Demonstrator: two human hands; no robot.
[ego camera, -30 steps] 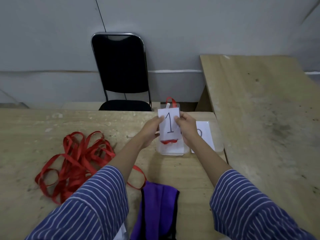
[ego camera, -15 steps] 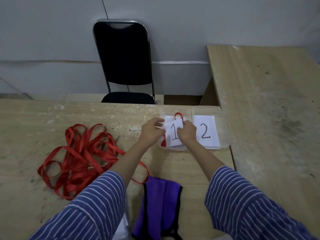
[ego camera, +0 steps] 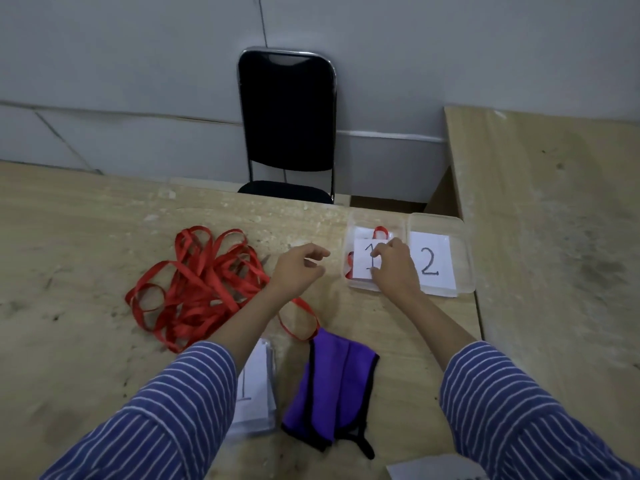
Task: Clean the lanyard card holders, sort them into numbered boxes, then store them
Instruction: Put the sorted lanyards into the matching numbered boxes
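A card holder marked 1 [ego camera: 363, 263] with a red lanyard loop lies in the left clear box [ego camera: 354, 221] at the table's far right. My right hand [ego camera: 394, 271] pinches the card's right edge inside that box. Just right of it stands a second clear box [ego camera: 465, 244], which holds a paper marked 2 [ego camera: 433, 265]. My left hand [ego camera: 298, 268] hovers left of the boxes, fingers loosely curled, holding nothing. A pile of red lanyards [ego camera: 201, 282] lies left of it. Another stack of card holders marked 1 [ego camera: 254, 393] sits by my left sleeve, partly hidden.
A folded purple cloth [ego camera: 332, 386] lies near the front between my arms. A white sheet [ego camera: 433, 471] peeks in at the bottom edge. A black chair [ego camera: 287, 123] stands behind the table, and a second wooden table [ego camera: 554, 254] adjoins on the right.
The card marked 1 went down from mid-air into the left box. My left hand let go of it and drew away to the left. The view tilted downward.
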